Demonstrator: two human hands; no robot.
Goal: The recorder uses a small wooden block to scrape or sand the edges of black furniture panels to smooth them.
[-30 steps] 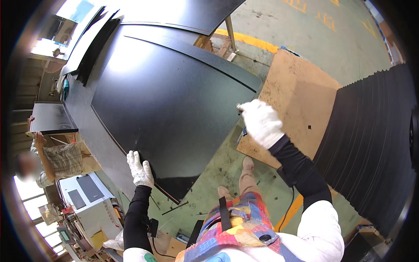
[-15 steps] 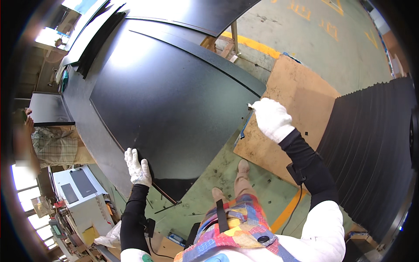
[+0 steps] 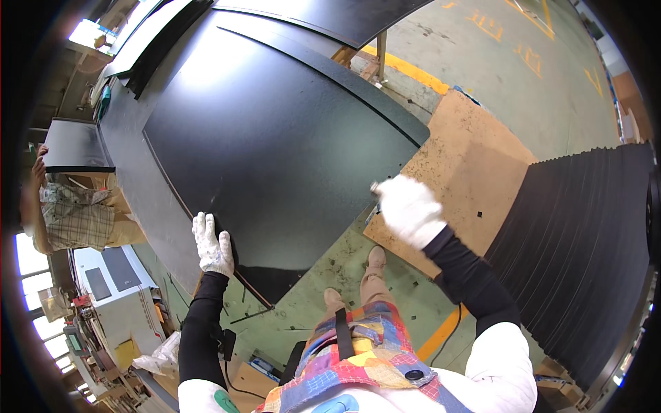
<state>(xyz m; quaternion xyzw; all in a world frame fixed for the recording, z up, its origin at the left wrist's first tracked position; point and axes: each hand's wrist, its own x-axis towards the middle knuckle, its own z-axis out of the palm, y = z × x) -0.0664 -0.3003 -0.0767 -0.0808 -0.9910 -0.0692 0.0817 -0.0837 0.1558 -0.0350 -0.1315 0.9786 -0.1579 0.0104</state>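
Note:
A large black sheet panel (image 3: 275, 138) lies flat on the dark worktable in front of me. My left hand (image 3: 213, 244), in a white glove, rests at the panel's left edge near its close corner, fingers stretched out. Along the panel's right edge is my right hand (image 3: 411, 210), also gloved and a little blurred. Its fingers are closed around a small object with a short tip (image 3: 375, 187) poking out toward the edge; I cannot make out its kind. Beyond lies a narrow black strip (image 3: 330, 79) beside the panel.
To the right stand a brown board (image 3: 475, 158) and a tall stack of black sheets (image 3: 578, 255). More dark panels (image 3: 151, 41) sit at the far left. A person in a checked shirt (image 3: 79, 217) works at the left, near a white cabinet (image 3: 124, 296). Scraps dot the green floor (image 3: 344, 275).
My right hand has moved toward me along the panel's right edge with the small object in it. My left hand stays at the left edge. The view has shifted slightly.

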